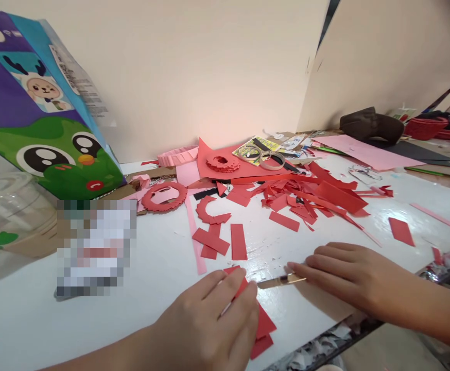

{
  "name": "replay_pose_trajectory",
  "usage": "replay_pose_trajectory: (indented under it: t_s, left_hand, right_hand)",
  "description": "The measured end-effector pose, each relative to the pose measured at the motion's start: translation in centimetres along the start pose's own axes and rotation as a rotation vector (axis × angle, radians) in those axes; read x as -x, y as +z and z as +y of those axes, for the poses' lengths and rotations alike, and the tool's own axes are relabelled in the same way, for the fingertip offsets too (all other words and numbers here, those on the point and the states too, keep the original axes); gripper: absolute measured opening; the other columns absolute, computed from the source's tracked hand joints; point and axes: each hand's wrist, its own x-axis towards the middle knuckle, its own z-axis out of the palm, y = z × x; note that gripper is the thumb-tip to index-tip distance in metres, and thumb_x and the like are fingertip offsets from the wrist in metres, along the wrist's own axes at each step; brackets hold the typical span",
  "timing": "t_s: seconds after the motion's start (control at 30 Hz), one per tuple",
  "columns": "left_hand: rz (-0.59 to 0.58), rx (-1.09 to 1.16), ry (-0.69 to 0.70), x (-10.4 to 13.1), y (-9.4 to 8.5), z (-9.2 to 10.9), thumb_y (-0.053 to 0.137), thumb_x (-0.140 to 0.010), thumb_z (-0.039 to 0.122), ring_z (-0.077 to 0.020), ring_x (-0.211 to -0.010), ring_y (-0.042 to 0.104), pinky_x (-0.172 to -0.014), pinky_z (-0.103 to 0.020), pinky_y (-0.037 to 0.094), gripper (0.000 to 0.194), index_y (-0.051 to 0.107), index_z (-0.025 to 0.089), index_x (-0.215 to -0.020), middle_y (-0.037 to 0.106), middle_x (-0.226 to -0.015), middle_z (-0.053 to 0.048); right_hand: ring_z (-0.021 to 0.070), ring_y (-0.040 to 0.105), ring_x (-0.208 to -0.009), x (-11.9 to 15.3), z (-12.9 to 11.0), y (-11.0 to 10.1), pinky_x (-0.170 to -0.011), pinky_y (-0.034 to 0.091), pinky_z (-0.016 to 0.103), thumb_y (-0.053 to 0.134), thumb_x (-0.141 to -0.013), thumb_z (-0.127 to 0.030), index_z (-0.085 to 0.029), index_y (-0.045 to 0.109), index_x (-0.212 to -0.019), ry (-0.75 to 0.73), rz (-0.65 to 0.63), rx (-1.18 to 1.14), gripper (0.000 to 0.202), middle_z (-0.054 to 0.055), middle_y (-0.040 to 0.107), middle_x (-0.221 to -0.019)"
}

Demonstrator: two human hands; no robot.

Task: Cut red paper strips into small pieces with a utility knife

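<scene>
My left hand (213, 319) is at the front of the white table, its fingers curled over several stacked red paper pieces (265, 322). A thin pale edge or stick shows between those fingers; I cannot tell what it is. Opposite, my right hand (348, 275) is closed on the end of a slim tool like a craft knife (281, 281), with a flat blade-like part, a dark band and a gold-coloured section. The tool's tip points at the red paper beside my left fingers. Cut red rectangles (239, 241) and a partly joined red folded ring (211, 210) lie just beyond.
A heap of red scraps (306, 196) covers the middle back, near tape rolls (272, 160). A finished-looking red ring (165, 197), a blurred-out flat object (97, 247), a clear container (9, 221) and a colourful bag (51, 113) stand left. Pink paper (364, 152) lies right.
</scene>
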Motion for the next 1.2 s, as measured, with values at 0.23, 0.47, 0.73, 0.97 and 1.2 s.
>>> replay_pose_trajectory:
  t_s: [0.23, 0.47, 0.73, 0.97, 1.2]
  left_hand:
    - [0.195, 0.023, -0.115, -0.1, 0.6, -1.4, 0.055, -0.093, 0.008, -0.029, -0.087, 0.072, -0.073, -0.041, 0.061, 0.018, 0.072, 0.007, -0.1, 0.079, -0.094, -0.01]
    - [0.236, 0.011, -0.072, -0.1, 0.3, -0.8, 0.048, -0.096, 0.007, -0.0252, -0.085, 0.071, -0.073, -0.039, 0.059, 0.021, 0.069, 0.009, -0.096, 0.079, -0.087, -0.007]
    - [0.284, 0.039, -0.171, -0.4, -0.1, -1.0, 0.051, -0.096, 0.012, -0.0237, -0.079, 0.072, -0.068, -0.037, 0.06, 0.008, 0.059, 0.01, -0.095, 0.077, -0.086, -0.009]
    - [0.12, 0.004, -0.216, 0.3, 1.7, -0.1, 0.05, -0.094, 0.043, -0.0361, -0.086, 0.073, -0.07, -0.048, 0.061, 0.044, 0.071, 0.005, -0.097, 0.078, -0.091, -0.016]
    - [-0.01, -0.077, -0.245, 0.9, 3.1, 0.8, 0.054, -0.093, 0.034, -0.0332, -0.09, 0.074, -0.078, -0.045, 0.058, 0.037, 0.07, 0.005, -0.108, 0.079, -0.1, -0.016]
  right_hand:
    - [0.0214, 0.068, -0.088, -1.1, -1.0, -0.8, -0.078, 0.055, 0.037, 0.042, -0.103, -0.02, -0.014, 0.062, -0.117, 0.11, 0.206, -0.006, 0.025, 0.011, 0.074, -0.1]
    - [0.0204, 0.07, -0.075, -5.8, -4.6, -2.5, -0.073, 0.055, 0.036, 0.033, -0.103, -0.009, -0.009, 0.069, -0.101, -0.05, 0.362, -0.119, 0.036, 0.01, 0.076, -0.085]
    - [0.0212, 0.064, -0.084, -5.7, -2.3, -3.0, -0.076, 0.052, 0.035, 0.047, -0.098, -0.006, -0.008, 0.065, -0.098, 0.083, 0.474, -0.04, 0.017, 0.013, 0.073, -0.089]
    - [0.0224, 0.067, -0.084, -5.1, -0.1, -0.1, -0.073, 0.054, 0.036, 0.047, -0.096, -0.005, -0.014, 0.066, -0.096, 0.126, 0.341, 0.003, 0.021, 0.01, 0.074, -0.091]
    - [0.0227, 0.069, -0.076, -5.6, -1.2, 0.6, -0.069, 0.056, 0.037, 0.047, -0.101, -0.024, -0.015, 0.071, -0.094, 0.186, 0.189, -0.14, 0.026, 0.009, 0.073, -0.081]
